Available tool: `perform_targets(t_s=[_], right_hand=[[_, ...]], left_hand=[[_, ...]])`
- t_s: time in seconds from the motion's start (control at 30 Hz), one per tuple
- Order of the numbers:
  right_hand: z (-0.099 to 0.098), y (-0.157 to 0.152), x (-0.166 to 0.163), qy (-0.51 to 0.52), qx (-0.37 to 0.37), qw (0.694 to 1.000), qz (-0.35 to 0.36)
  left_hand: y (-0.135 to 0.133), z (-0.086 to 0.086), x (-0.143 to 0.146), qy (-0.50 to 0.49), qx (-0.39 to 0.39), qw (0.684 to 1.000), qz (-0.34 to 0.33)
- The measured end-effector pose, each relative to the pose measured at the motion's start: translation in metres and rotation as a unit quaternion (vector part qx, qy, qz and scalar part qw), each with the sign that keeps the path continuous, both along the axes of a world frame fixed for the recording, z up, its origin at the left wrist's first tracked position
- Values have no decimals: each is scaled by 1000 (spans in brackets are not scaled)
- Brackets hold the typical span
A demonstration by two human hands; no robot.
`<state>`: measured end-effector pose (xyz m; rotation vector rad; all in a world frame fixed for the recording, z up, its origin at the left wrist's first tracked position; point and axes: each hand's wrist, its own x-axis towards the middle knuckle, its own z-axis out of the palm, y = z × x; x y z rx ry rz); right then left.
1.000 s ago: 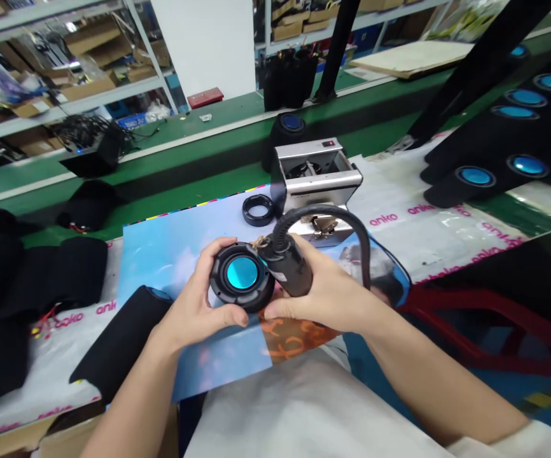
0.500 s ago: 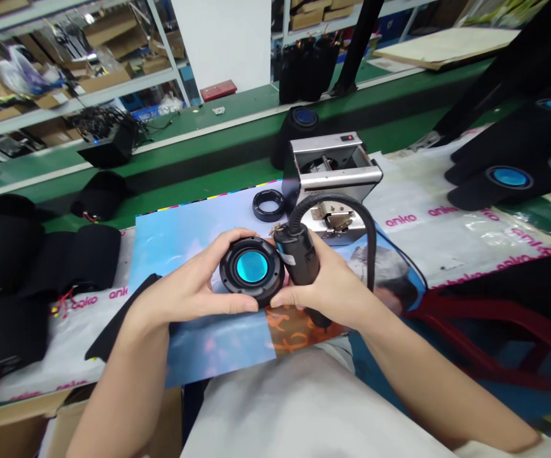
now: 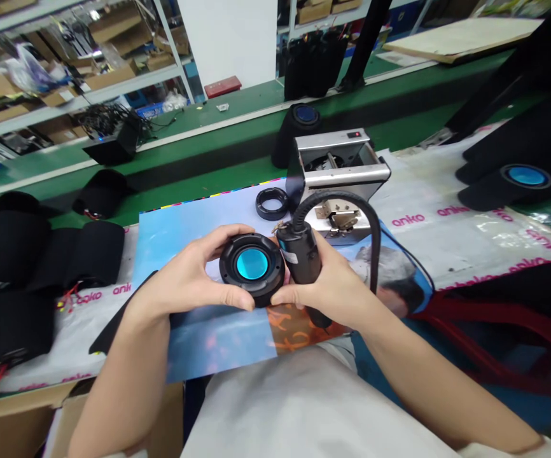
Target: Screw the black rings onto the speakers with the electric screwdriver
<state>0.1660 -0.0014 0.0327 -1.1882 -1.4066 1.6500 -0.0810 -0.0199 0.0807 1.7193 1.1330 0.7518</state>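
My left hand grips the left side of a round black speaker with a shiny blue centre and screw holes in its rim. My right hand is wrapped round a black corded electric screwdriver, and its thumb also touches the speaker's lower right edge. The screwdriver's tip points down toward me and its thick cable loops up and over. A loose black ring lies on the printed sheet beyond the speaker. Behind the screwdriver stands a metal screw feeder.
Several black fabric-covered cylinders with loose wires lie to the left. More black cylinders with blue ends lie at the right. One black cylinder stands behind the feeder. A red metal frame is at lower right, and cardboard boxes are at lower left.
The view has shifted slightly, so the surroundings appear a little further right. My left thumb has slid slightly along the speaker's lower edge. Both hands keep their holds.
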Motion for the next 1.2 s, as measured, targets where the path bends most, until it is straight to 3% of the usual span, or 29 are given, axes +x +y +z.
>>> perform_targets(t_s=[0.23,0.43,0.7,1.0,1.2], right_hand=[[1,-2,-1,15,-7,1000,0],[0,-4,-2,59,-44,997,29],[-7,-3,0,62,-46,996,37],[-7,-4,-1,63,-49,996,38],[-6,-6,-4,63,-66,995,26]], left_hand=[[-5,3,8,90,55,994,4],[-18,-1,20,86,15,995,47],[-30,-9,28,30,16,993,116],[-29,-5,24,49,6,993,108],[-28,-13,21,25,-1,993,113]])
